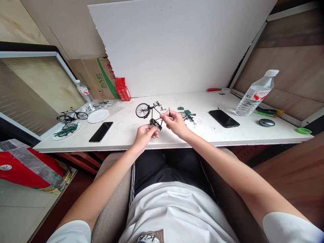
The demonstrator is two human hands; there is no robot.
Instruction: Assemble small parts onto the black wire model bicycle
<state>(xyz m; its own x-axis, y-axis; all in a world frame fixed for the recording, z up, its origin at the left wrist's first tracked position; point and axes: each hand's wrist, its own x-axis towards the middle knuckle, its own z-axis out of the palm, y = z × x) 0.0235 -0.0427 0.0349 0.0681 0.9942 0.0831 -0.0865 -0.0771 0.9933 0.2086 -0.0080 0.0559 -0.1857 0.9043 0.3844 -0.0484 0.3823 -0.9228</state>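
A black model bicycle (154, 113), with a single spoked wheel (142, 110) at its left end, is held over the near part of the white table. My left hand (147, 135) is closed on its lower side, by the pedals and chain (155, 124). The fingers of my right hand (174, 123) pinch at the right end of its frame. Above those fingers a small dark piece (170, 112) sticks up; its kind cannot be made out. Behind my right hand lie loose green and black parts (187, 114), among them a wheel, partly hidden by the hand.
The white table (121, 135) holds a phone (101, 132) on the left and another phone (224, 118) on the right. Farther left are a finished model bicycle (72, 115), a white plate (98, 115) and green parts (66, 131). A water bottle (256, 94) stands right.
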